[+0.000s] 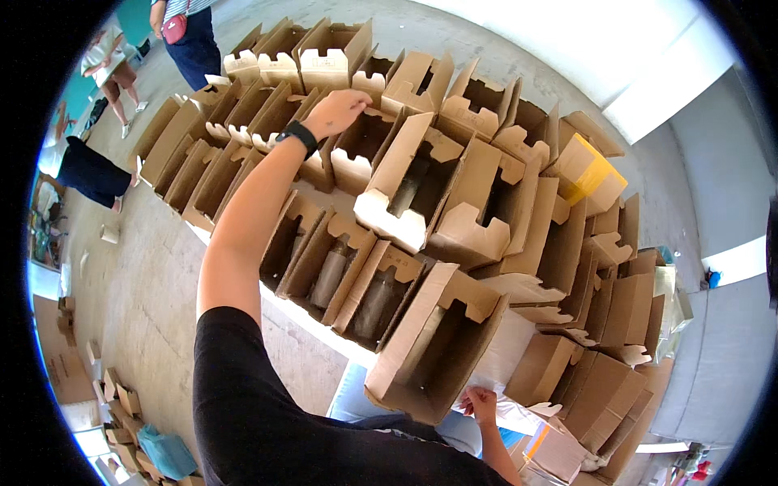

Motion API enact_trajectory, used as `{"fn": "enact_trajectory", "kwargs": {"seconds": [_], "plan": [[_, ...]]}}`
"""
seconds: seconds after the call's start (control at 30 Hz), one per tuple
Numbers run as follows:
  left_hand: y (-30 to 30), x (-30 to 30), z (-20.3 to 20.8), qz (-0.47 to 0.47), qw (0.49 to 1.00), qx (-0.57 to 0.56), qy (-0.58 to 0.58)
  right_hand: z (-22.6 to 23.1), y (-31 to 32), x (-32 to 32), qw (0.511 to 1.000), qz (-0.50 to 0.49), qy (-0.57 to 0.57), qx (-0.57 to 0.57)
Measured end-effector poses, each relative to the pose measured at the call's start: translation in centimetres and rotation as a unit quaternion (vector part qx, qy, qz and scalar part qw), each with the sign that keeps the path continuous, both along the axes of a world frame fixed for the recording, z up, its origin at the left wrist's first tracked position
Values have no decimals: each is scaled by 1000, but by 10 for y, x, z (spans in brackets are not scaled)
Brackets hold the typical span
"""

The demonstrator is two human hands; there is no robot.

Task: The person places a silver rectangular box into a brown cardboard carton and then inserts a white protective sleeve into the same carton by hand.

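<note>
My left hand [339, 112], with a dark band at the wrist, reaches far across rows of open cardboard boxes. Its fingers are bent and pressed together at the upper edge of a small brown cardboard box [365, 146]. Close to my body, my right hand [480, 403] is low beside a larger open box [438, 348] with notched flaps. The right fingers are curled together; what they hold, if anything, is too small to make out. Left of the larger box, a cloudy cylindrical object [331, 275] lies in one box and another [375, 308] in the box beside it.
More open boxes crowd the far side and the right, one with yellow tape [596, 180]. A white surface [498, 356] shows beside the large box. People stand at the far left, one with a red bag [174, 29]. A blue bag [166, 451] lies on the floor, lower left.
</note>
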State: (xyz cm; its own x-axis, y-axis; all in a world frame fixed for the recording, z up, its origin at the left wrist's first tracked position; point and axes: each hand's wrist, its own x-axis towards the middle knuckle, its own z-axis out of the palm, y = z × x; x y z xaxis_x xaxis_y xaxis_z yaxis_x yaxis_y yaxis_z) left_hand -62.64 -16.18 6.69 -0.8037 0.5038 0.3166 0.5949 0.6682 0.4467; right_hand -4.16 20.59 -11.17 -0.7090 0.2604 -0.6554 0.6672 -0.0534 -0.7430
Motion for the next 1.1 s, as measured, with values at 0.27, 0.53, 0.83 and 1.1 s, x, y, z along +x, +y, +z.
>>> {"fn": "enact_trajectory", "kwargs": {"seconds": [0.27,0.53,0.83,1.1], "plan": [[11,-97,-36,102,977,-184,33,11,-4,-1,999,-12,-30,18],[63,-126,-36,146,939,-313,-5,17,-9,-5,998,-33,-34,35],[70,-113,-19,170,926,-327,77,15,-8,-5,997,-44,-58,33],[61,-62,91,243,823,-238,455,3,-4,7,999,-26,-42,19]]}}
